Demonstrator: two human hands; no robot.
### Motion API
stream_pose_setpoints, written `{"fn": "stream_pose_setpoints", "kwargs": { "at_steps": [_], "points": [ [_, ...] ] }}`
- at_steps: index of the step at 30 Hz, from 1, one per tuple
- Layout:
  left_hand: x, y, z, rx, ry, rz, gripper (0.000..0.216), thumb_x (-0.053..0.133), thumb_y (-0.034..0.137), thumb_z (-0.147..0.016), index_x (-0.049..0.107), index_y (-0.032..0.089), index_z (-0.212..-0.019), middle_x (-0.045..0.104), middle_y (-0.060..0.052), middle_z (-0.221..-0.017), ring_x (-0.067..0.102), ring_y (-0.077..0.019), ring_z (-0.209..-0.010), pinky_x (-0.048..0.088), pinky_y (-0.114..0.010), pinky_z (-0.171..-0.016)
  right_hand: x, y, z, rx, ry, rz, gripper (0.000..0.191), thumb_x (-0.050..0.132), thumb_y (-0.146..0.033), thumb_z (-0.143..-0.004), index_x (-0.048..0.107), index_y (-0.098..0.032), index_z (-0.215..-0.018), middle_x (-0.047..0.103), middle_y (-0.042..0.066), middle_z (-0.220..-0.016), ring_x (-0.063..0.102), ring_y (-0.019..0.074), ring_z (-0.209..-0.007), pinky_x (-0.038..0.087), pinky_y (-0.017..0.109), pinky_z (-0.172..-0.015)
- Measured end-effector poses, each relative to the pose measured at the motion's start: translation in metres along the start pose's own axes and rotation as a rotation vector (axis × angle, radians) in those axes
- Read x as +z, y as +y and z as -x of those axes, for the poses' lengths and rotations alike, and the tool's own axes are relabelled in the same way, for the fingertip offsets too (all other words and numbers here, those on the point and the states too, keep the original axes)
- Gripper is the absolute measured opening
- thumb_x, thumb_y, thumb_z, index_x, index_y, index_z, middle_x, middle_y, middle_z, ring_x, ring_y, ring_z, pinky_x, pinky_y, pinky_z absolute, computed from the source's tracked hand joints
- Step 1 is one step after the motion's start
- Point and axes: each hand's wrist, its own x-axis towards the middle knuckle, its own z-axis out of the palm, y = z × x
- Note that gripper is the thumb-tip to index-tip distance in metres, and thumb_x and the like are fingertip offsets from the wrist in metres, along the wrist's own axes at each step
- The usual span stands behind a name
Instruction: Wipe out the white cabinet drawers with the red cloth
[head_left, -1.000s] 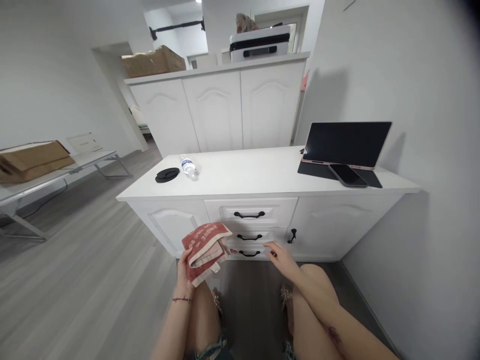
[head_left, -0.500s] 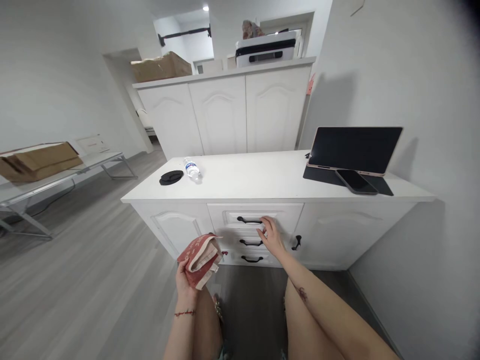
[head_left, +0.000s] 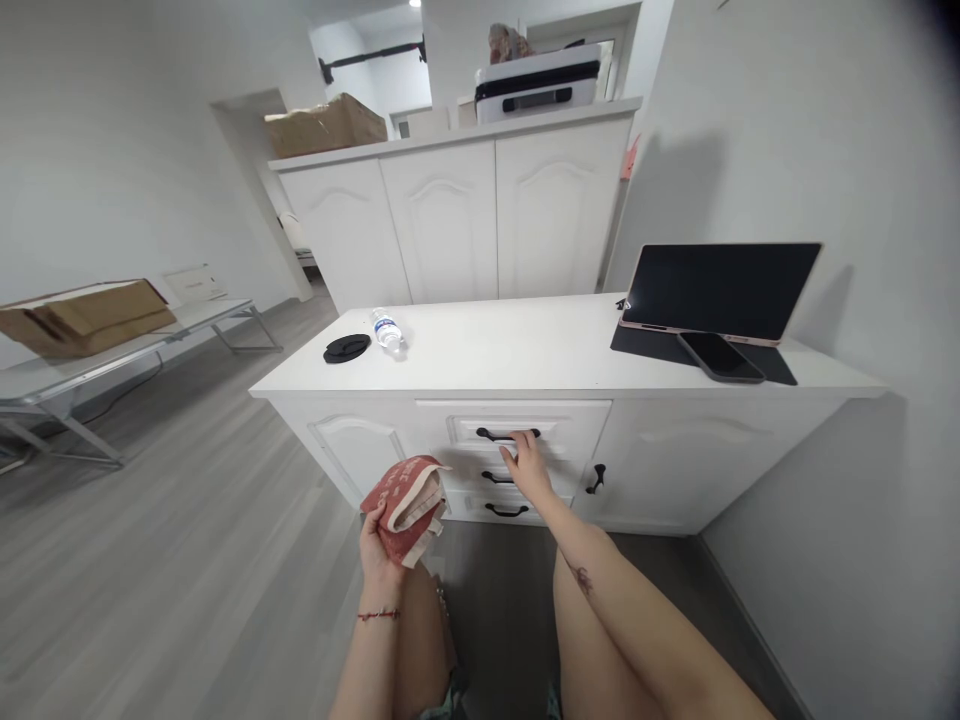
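Observation:
My left hand [head_left: 379, 553] is closed on a folded red and cream cloth [head_left: 405, 497], held low in front of the white cabinet [head_left: 510, 352]. My right hand [head_left: 527, 470] reaches to the black handle [head_left: 487, 434] of the top drawer [head_left: 577, 428], with its fingers curled up against the handle's right part. Two more drawers with black handles sit below it, partly hidden by the hand. My bare knees are at the bottom of the view.
On the cabinet top lie a water bottle [head_left: 388, 331], a black round lid [head_left: 346, 347], a propped tablet [head_left: 724, 290] and a phone [head_left: 720, 357]. A taller white cupboard [head_left: 450, 220] stands behind. A glass table with a cardboard box [head_left: 82, 318] is at left.
My right hand rose from the lowest drawer's level to the top drawer's handle. The left hand with the cloth sank slightly. The camera view shifted a little.

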Motion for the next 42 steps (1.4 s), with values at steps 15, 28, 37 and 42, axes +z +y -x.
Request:
{"fn": "stream_pose_setpoints", "kwargs": {
  "at_steps": [15, 28, 37, 42],
  "points": [
    [0.002, 0.030, 0.028, 0.158, -0.004, -0.058, 0.055, 0.050, 0.018, -0.079, 0.048, 0.019, -0.134, 0.064, -0.016, -0.121, 0.051, -0.0390, -0.119, 0.035, -0.069, -0.095, -0.041, -0.008, 0.041, -0.101, -0.152, -0.138, 0.023, 0.045, -0.035, -0.090, 0.058, -0.020, -0.103, 0.055, 0.007, -0.105, 0.054, 0.0127, -0.059, 0.049, 0.034, -0.074],
    [-0.070, 0.080, 0.019, 0.173, 0.109, -0.116, 0.056, 0.042, 0.015, -0.082, 0.043, 0.026, -0.137, 0.072, -0.009, -0.105, 0.067, -0.0343, -0.096, 0.052, -0.058, -0.084, -0.029, -0.029, 0.109, -0.040, -0.003, -0.134, 0.026, 0.048, -0.043, -0.089, 0.056, -0.020, -0.101, 0.055, 0.010, -0.102, 0.058, 0.0183, -0.067, 0.048, 0.032, -0.060],
    [-0.004, 0.082, 0.038, 0.172, -0.161, -0.128, 0.054, 0.043, 0.025, -0.090, 0.033, 0.024, -0.143, 0.063, -0.011, -0.125, 0.057, -0.0303, -0.115, 0.046, -0.053, -0.095, -0.039, -0.043, 0.126, -0.029, 0.011, -0.119, 0.020, 0.047, -0.040, -0.091, 0.056, -0.022, -0.093, 0.057, 0.007, -0.092, 0.059, 0.0176, -0.065, 0.047, 0.030, -0.058],
    [0.106, 0.095, 0.044, 0.083, -0.179, -0.418, 0.047, 0.049, 0.030, -0.090, 0.045, 0.021, -0.136, 0.063, -0.012, -0.124, 0.057, -0.0307, -0.116, 0.047, -0.052, -0.096, -0.044, -0.054, 0.143, -0.056, 0.042, -0.080, 0.021, 0.048, -0.038, -0.092, 0.057, -0.019, -0.092, 0.058, 0.007, -0.091, 0.060, 0.0162, -0.063, 0.047, 0.027, -0.054]
  ]
}}
